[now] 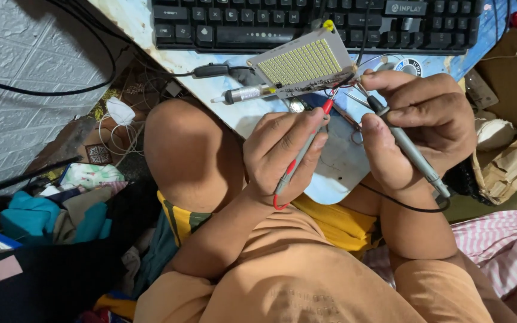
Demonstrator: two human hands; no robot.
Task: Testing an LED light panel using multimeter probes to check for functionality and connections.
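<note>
A rectangular white LED panel board [302, 63] lies tilted on the low table [151, 30], in front of a black keyboard [306, 24]. My left hand [282, 152] is closed around a red-tipped grey test probe [306, 146] whose tip touches the board's near edge. My right hand [423, 122] grips a black-tipped grey probe [411, 152], its tip at the same edge of the board, a little to the right. Thin wires trail from both probes.
A silver desoldering pump [243, 94] lies left of the board. My bare knee [189, 146] is under the table edge. Clothes and clutter [73, 209] are heaped at left, cardboard [513, 161] at right, a pink striped cloth [504, 239] at lower right.
</note>
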